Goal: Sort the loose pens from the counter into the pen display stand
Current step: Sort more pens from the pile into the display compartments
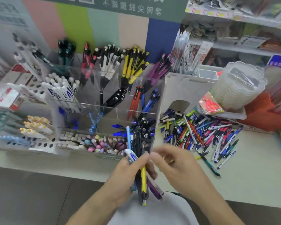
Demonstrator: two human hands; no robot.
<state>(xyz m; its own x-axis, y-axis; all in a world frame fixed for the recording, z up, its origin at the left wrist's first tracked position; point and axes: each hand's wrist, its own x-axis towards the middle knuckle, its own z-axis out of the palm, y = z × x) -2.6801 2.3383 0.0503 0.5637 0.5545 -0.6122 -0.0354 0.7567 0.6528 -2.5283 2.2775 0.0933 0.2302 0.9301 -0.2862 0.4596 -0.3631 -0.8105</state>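
Multicoloured loose pens (199,135) heaped beside the clear acrylic display stand (120,111).

Clear, glossy plastic forms the pen stand (107,109); at 3 o'clock, loose pens (199,135) with shiny plastic barrels lie on a smooth, matt pale counter (250,168) beside ribbed translucent tubs (238,85).

Stationery shop: stocked pen display stand (104,88)

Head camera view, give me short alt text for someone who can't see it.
A person's left hand grips a bundle of mixed pens while the blurred right hand reaches toward it. Behind stands a clear acrylic pen display stand, with a heap of loose coloured pens on the pale counter.
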